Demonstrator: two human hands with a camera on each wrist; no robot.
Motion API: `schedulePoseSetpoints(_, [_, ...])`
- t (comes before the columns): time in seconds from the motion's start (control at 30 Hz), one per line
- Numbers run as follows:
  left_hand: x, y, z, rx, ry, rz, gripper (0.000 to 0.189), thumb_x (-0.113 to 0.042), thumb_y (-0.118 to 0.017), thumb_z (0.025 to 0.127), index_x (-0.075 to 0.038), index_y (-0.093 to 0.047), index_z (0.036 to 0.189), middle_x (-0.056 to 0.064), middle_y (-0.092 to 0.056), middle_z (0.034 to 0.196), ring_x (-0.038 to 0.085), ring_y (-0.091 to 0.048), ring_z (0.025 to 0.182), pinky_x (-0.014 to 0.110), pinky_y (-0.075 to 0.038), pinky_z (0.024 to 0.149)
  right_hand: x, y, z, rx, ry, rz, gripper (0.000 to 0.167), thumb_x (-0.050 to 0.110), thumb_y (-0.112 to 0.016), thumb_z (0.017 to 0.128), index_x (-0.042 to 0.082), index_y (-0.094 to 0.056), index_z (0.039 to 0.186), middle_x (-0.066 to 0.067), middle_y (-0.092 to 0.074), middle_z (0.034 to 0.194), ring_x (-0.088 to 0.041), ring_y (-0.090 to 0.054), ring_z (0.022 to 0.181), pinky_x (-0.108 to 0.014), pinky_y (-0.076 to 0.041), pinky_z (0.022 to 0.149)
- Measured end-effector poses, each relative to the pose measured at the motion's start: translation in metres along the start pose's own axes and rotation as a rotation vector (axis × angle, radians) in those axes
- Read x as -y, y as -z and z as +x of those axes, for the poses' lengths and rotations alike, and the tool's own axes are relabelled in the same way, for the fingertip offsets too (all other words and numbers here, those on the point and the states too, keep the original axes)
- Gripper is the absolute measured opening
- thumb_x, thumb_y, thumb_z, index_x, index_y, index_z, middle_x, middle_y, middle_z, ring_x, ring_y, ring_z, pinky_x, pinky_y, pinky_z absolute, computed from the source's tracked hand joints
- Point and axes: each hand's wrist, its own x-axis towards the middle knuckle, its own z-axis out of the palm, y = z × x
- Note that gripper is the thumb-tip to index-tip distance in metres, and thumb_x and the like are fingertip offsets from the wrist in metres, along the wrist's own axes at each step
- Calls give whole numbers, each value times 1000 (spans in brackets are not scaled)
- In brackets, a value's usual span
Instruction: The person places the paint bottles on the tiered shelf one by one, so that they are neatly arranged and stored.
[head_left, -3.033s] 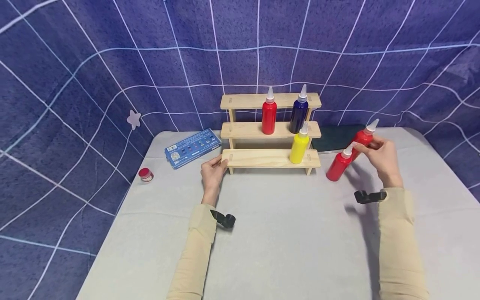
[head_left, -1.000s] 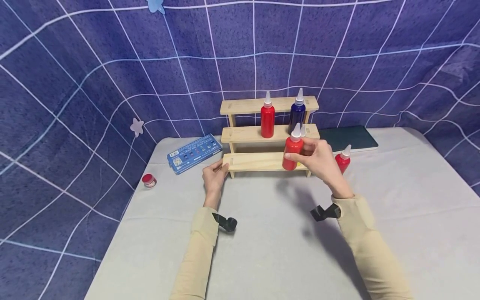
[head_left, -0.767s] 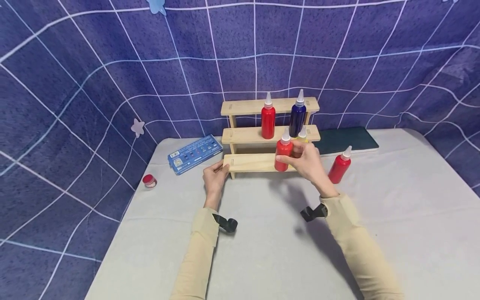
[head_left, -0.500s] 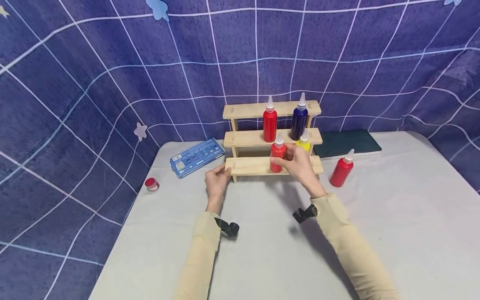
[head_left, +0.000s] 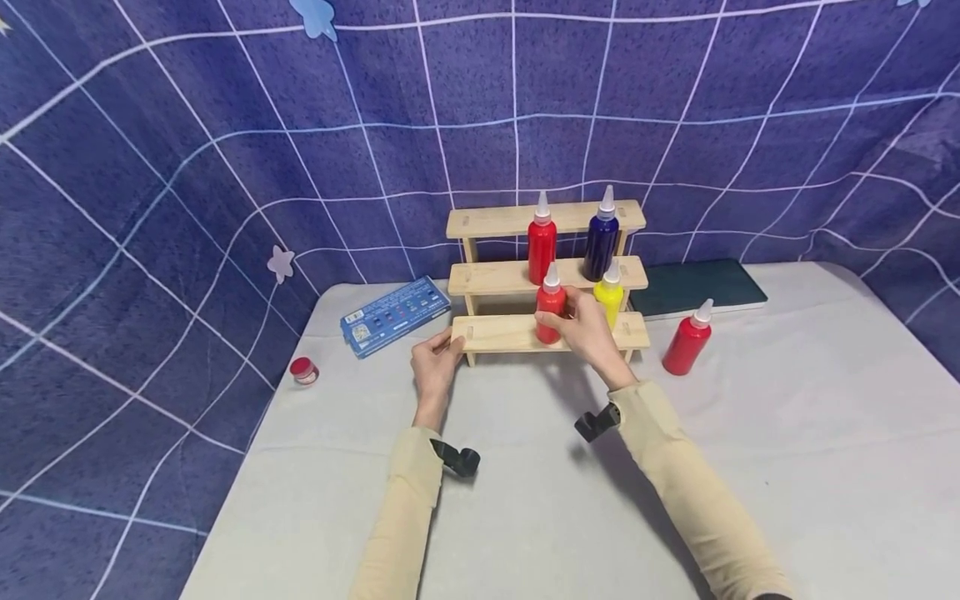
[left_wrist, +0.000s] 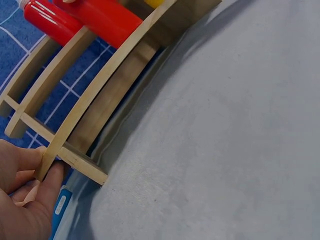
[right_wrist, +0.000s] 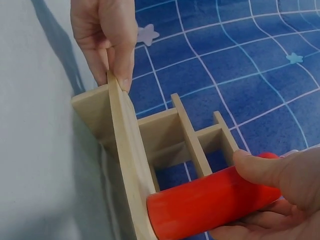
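Note:
A three-tier wooden shelf (head_left: pixel 495 333) stands on the table. My left hand (head_left: pixel 435 367) pinches the left end of its lowest tier, thumb on one face of the board as the left wrist view shows. My right hand (head_left: pixel 591 335) holds a red squeeze bottle (head_left: pixel 549 312) with a white pointed nozzle, upright at the middle of the lowest tier. Its base (right_wrist: pixel 157 220) meets the board in the right wrist view. Just right of that hand, a yellow squeeze bottle (head_left: pixel 609 302) stands on the same tier. The middle tier bears another red bottle (head_left: pixel 542 250) and a dark blue bottle (head_left: pixel 601 247).
Right of the shelf, one more red bottle (head_left: pixel 686 346) stands on the table, before a dark green flat book-like item (head_left: pixel 701 285). Leftward lie a blue printed box (head_left: pixel 395 317) and a small red-lidded jar (head_left: pixel 303 371). A blue grid-patterned cloth (head_left: pixel 375 158) hangs behind.
My right hand took one of two red bottles from the table's right side, carried it left past the yellow bottle and lowered it onto the lowest tier. The left hand stayed on the shelf.

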Motion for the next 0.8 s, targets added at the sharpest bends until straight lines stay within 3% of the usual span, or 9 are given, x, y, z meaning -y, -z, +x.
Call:
schedulePoseSetpoints(0.3, [1,-1,1,-7,0,7,34,-1,-70,87,5,-65,120,25,-67,113,29,-68,101,22,-60,78,1,-2,1,-2,1,-51,43,4,-70,88,-8,-55,126,-25,-65,116,-36,-63,103,-45,-56,95])
schedulePoseSetpoints(0.5, [0,-1,-1,-15,-2,14,34,-1,-70,87,4,-65,120,25,-67,115,30,-68,103,21,-60,78,4,3,-1,10,35,-46,54,8,-73,86,-4,-51,134,-22,-65,120,-33,-62,102,-44,-55,92])
schedulePoseSetpoints(0.8, [1,-3,0,-4,-5,-24,35,2,-69,87,6,-64,121,26,-67,113,27,-68,99,20,-60,76,33,34,-18,1,91,18,69,14,-75,87,-1,-42,145,-22,-49,143,-35,-50,130,-43,-43,111])
